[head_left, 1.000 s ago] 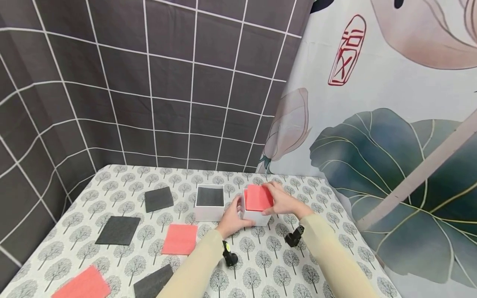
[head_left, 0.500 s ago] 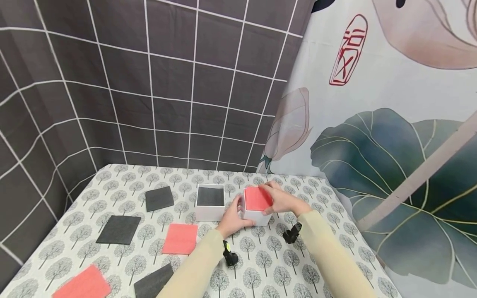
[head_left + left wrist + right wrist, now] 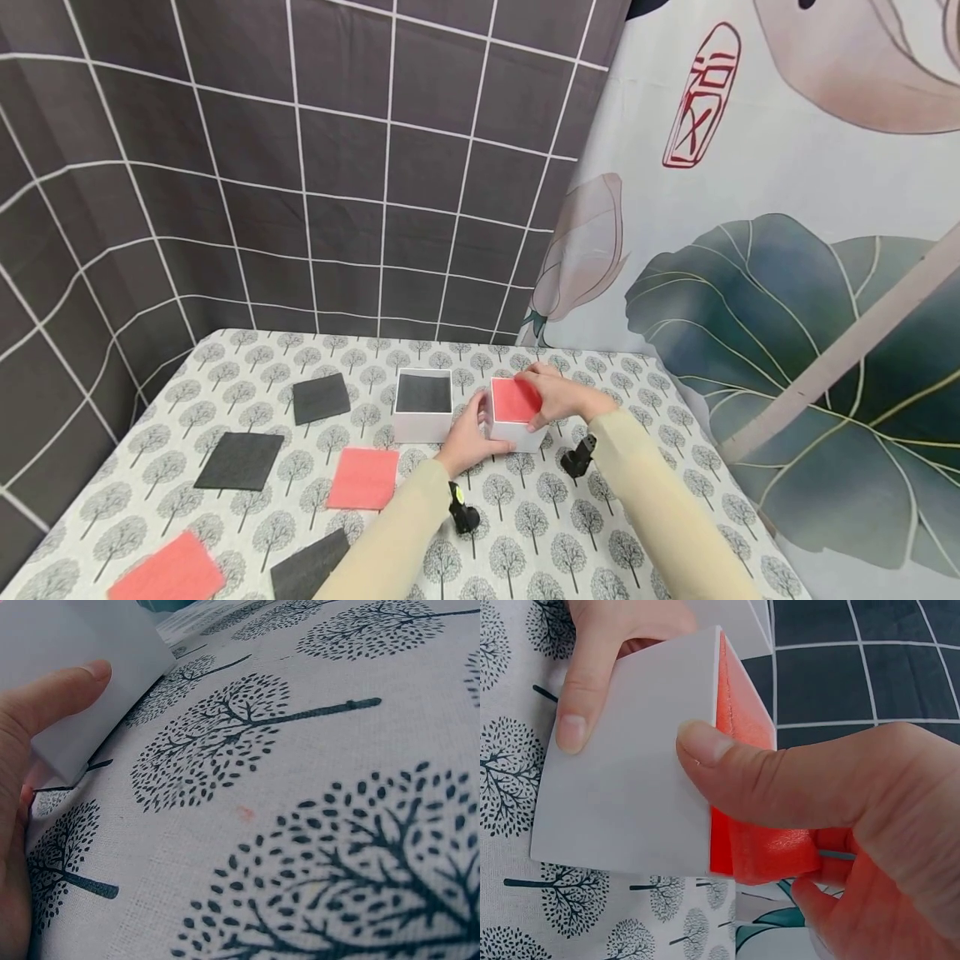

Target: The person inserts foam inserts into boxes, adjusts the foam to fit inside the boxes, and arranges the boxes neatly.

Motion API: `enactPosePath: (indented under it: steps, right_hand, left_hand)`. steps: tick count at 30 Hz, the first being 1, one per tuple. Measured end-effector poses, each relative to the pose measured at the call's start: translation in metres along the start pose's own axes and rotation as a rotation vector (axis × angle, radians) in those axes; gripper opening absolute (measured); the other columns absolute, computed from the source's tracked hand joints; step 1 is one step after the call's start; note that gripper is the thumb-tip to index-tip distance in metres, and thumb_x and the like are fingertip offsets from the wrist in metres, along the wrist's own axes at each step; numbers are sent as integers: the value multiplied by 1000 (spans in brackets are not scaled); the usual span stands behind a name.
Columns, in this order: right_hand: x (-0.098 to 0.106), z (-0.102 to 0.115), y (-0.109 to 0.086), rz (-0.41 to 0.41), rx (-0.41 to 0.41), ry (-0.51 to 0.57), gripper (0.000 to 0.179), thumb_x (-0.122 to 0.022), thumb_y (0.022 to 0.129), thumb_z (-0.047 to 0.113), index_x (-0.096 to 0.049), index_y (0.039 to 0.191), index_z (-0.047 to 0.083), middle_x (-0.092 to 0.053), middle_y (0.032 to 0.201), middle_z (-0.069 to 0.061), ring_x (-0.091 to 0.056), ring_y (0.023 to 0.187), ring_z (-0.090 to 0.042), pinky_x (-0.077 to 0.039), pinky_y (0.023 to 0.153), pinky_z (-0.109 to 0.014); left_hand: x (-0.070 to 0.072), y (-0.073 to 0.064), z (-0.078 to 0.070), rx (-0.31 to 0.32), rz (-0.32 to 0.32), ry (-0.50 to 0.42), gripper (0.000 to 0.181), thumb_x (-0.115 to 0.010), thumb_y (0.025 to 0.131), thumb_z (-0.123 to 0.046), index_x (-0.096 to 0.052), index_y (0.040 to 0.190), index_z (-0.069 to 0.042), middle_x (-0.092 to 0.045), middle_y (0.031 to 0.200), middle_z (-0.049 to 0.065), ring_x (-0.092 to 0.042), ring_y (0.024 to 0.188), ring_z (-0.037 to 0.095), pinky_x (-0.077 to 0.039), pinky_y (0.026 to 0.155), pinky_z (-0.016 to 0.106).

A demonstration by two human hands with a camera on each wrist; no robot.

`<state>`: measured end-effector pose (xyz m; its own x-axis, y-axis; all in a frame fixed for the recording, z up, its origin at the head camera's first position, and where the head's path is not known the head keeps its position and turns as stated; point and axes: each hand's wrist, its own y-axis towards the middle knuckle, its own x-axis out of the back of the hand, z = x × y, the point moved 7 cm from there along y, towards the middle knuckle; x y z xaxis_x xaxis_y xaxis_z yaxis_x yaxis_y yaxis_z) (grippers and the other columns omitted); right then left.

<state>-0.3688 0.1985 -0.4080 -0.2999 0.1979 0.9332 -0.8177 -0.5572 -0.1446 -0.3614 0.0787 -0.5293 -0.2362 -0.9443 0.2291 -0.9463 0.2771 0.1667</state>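
Note:
In the head view, a white square box [image 3: 521, 437] stands on the table at right of centre, with a red cloth square [image 3: 514, 401] lying inside near its rim. My left hand [image 3: 469, 438] grips this box at its left side, thumb across the front wall, which the left wrist view also shows. At the box's right rim, my right hand [image 3: 552, 395] pinches the red cloth's edge. Seen from the right wrist, that thumb lies over the rim, and a folded red end [image 3: 776, 851] sticks out beside the fingers.
Left of the held box stands a second white box [image 3: 422, 428] with a black cloth square [image 3: 423, 394] in it. Loose squares lie on the tree-print tablecloth [image 3: 555, 533] at left, among them a red one [image 3: 363, 478] and a black one [image 3: 240, 461]. A dark checked curtain [image 3: 345, 167] hangs behind.
The red cloth has gone from raised above the rim to down inside the box, and my right hand has shifted slightly left. My left hand has kept its hold.

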Motion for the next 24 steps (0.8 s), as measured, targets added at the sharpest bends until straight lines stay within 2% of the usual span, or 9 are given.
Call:
enactPosePath:
  steps: [7, 13, 17, 21, 24]
  right_hand:
    - [-5, -7, 1, -28, -6, 52, 93, -87, 59, 19, -40, 136, -3, -41, 131, -17, -44, 115, -31, -44, 95, -47]
    - [-9, -15, -2, -74, -20, 202, 96, -85, 60, 18, -35, 140, -3, -37, 140, -20, -39, 124, -35, -36, 100, -52]
    - [-13, -22, -4, -96, -19, 286, 96, -84, 62, 19, -34, 141, 2, -38, 140, -17, -39, 124, -32, -37, 100, -50]
    - [-16, -34, -8, -133, -49, 372, 89, -80, 70, 26, -33, 143, 6, -35, 142, -18, -37, 126, -35, -34, 101, -55]
    - [-15, -41, -14, -166, -80, 413, 81, -73, 78, 31, -32, 143, 6, -31, 145, -21, -33, 128, -43, -30, 101, -60]
  left_hand:
    - [0, -1, -2, -2, 8, -11, 111, -88, 57, -32, -24, 145, -12, -43, 138, 7, -46, 120, 28, -40, 99, 46]
    - [4, 0, -3, 6, 13, 3, 110, -87, 57, -33, -24, 145, -13, -43, 137, 8, -46, 120, 28, -40, 98, 48]
    - [3, -1, -2, 5, 14, -10, 109, -87, 58, -31, -25, 145, -14, -44, 137, 8, -46, 120, 28, -40, 98, 47]
    - [1, -1, -3, 0, 16, -26, 110, -88, 58, -29, -24, 146, -13, -44, 136, 8, -46, 120, 27, -39, 99, 45]
    - [1, -1, -4, -3, 14, -22, 111, -88, 58, -29, -22, 146, -11, -44, 136, 8, -45, 121, 27, -39, 100, 44]
